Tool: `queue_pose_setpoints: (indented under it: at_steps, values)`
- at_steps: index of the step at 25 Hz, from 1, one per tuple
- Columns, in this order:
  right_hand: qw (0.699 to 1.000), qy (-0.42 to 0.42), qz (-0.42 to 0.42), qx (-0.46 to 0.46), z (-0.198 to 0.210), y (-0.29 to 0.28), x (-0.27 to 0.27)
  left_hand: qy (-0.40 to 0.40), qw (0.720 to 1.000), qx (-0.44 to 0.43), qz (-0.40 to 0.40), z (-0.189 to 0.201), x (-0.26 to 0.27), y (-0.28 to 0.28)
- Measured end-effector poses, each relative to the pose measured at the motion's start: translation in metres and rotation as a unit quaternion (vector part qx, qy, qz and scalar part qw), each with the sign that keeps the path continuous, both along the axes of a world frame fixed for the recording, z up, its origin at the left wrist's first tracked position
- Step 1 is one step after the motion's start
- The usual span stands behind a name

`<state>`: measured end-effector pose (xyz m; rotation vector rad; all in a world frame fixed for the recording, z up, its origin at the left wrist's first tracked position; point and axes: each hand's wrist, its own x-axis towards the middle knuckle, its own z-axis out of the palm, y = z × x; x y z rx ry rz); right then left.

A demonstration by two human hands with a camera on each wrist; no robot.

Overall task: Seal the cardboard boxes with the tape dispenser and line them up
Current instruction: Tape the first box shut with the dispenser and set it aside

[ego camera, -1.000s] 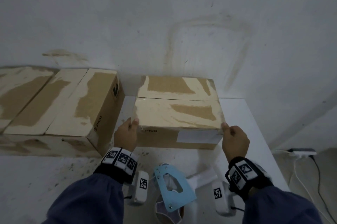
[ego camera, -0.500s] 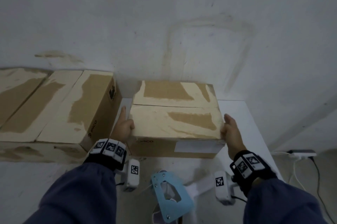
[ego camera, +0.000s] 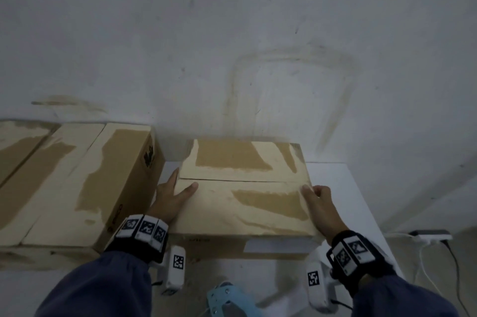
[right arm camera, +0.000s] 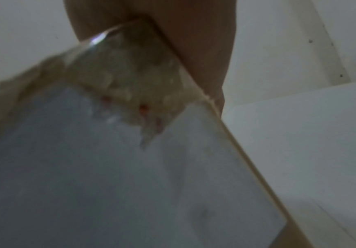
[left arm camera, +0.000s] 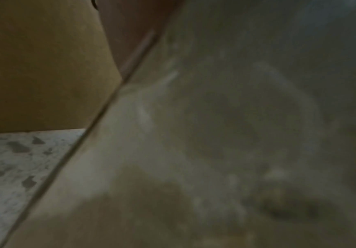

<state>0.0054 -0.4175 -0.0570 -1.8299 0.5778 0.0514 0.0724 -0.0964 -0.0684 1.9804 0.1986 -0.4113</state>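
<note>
A closed cardboard box (ego camera: 245, 203) with pale torn patches stands on the white table (ego camera: 346, 187), its flap seam running left to right. My left hand (ego camera: 171, 196) grips its left edge, thumb on top and fingers down the side. At the right edge my right hand (ego camera: 318, 204) grips the same way. A blue tape dispenser (ego camera: 227, 301) lies near me at the bottom edge, touched by neither hand. In the left wrist view the box's face (left arm camera: 215, 134) fills the frame. The right wrist view shows the box's white label (right arm camera: 109, 167) and my fingers (right arm camera: 193, 42).
A row of similar cardboard boxes (ego camera: 77, 182) stands on the left, with a narrow gap between the nearest one and the held box. A wall rises directly behind. A power strip with cables (ego camera: 431, 235) lies on the floor past the table's right edge.
Both hands have slid from the box's near corners further back along its sides, and the thumbs now lie on top. The view has tipped down and closer.
</note>
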Motion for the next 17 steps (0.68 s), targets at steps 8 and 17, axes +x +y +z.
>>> queue_pose_setpoints:
  at_steps: [8, 17]
  values:
    - [0.993, -0.048, 0.071, 0.077, -0.005, -0.005, 0.001, 0.014, 0.990, -0.134, 0.040, -0.008, -0.001, -0.001]
    - [0.893, -0.074, 0.136, -0.423, 0.023, 0.052, 0.006, -0.214, 0.902, 0.325, -0.186, 0.028, -0.009, -0.026]
